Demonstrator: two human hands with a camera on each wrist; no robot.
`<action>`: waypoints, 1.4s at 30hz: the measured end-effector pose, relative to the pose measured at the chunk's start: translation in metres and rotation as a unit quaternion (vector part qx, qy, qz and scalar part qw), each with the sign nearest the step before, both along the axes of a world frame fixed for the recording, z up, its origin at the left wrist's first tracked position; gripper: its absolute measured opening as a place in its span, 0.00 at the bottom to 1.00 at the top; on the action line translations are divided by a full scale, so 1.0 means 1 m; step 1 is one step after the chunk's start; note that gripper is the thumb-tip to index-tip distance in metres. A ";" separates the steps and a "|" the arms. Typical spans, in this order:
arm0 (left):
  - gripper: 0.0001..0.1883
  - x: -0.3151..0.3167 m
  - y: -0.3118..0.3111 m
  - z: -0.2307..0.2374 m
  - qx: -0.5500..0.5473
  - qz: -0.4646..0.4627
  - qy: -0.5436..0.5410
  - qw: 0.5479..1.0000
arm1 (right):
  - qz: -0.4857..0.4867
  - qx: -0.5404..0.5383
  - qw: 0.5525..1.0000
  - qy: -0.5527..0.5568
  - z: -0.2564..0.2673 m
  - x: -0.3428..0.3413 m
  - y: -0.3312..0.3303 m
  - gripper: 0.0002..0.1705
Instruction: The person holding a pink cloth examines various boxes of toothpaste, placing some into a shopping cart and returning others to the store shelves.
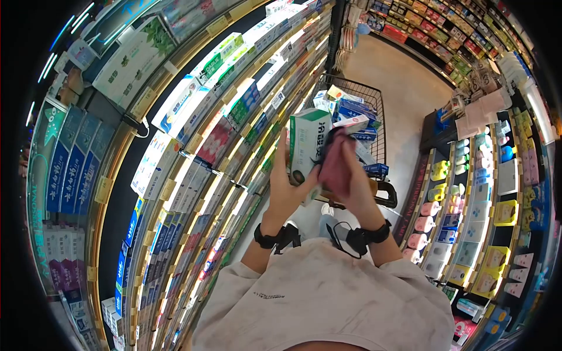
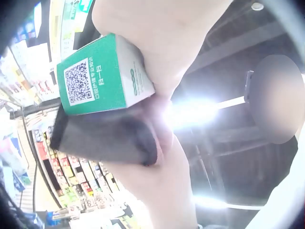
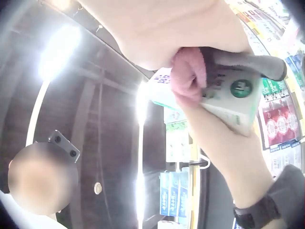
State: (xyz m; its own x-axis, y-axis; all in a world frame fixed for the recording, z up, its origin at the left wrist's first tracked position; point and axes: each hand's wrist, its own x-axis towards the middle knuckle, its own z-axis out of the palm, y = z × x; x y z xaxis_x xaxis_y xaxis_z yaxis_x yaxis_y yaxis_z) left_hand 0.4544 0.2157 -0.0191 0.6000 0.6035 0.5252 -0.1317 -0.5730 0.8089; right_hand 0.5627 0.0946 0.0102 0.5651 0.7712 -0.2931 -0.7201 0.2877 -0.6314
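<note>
- our left hand point(image 1: 287, 190) has its fingers and thumb round the green-and-white box point(image 1: 304, 143), partly open to its width
- our right hand point(image 1: 361, 190) is closed round the pink-and-grey cloth point(image 1: 338, 167), against the box
- we have both just above the cart point(image 1: 382, 102), beside lit shelves point(image 1: 170, 190)

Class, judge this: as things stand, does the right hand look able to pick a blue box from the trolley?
Probably not: the right hand is busy gripping a pink cloth, though blue boxes show in the open trolley just ahead.
</note>
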 end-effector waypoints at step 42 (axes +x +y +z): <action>0.22 -0.115 -0.130 -0.042 -0.287 0.396 0.157 0.858 | 0.194 -0.117 0.968 -0.108 -0.240 0.226 0.076 0.25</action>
State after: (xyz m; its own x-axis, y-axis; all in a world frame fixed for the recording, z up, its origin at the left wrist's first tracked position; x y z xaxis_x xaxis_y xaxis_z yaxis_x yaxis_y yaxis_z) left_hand 0.3391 0.0859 -0.0612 -0.0593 0.9925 -0.1068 0.3913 0.1216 0.9122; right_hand 0.7887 0.1710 -0.2294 0.3131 0.8642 -0.3938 -0.5894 -0.1483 -0.7941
